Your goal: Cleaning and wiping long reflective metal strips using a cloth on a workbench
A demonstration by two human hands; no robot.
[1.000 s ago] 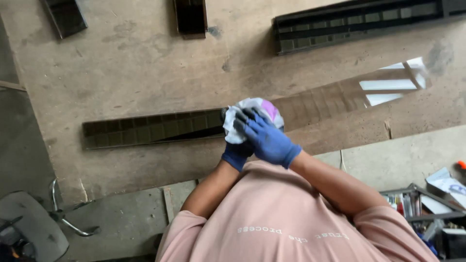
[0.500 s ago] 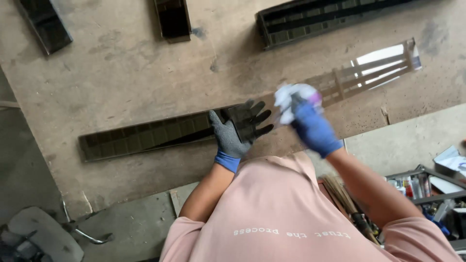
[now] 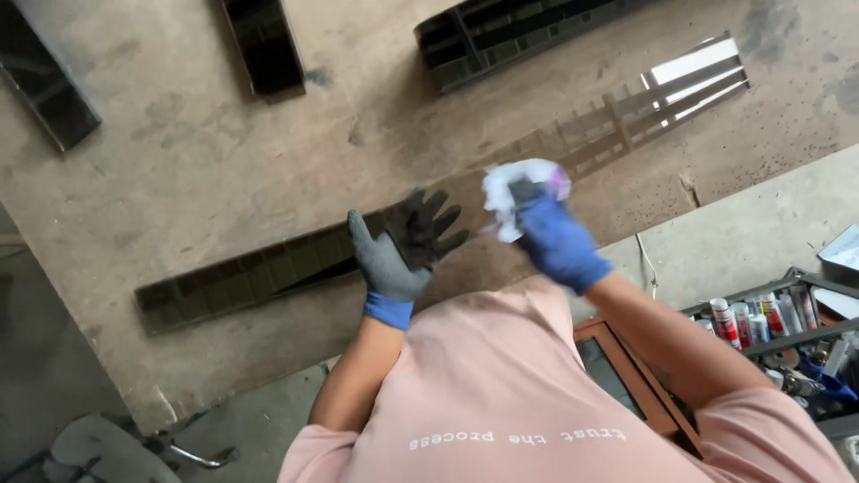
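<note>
soft white rag (image 3: 519, 183) is bunching in my right hand (image 3: 557, 240), squeezed tight; i'm spreading my left hand (image 3: 404, 252) flat over the glass strip (image 3: 268, 277).

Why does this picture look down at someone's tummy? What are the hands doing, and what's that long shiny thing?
The camera sits on the person's head and looks down, so you see their pink shirt and two gloved hands. The left hand is open, fingers spread, over a long glass strip lying on a brown work table. The glass mirrors a dark grid. The right hand grips a crumpled white cloth. More dark pieces lie further up. Right of the table, a rack holds small bottles.
</note>
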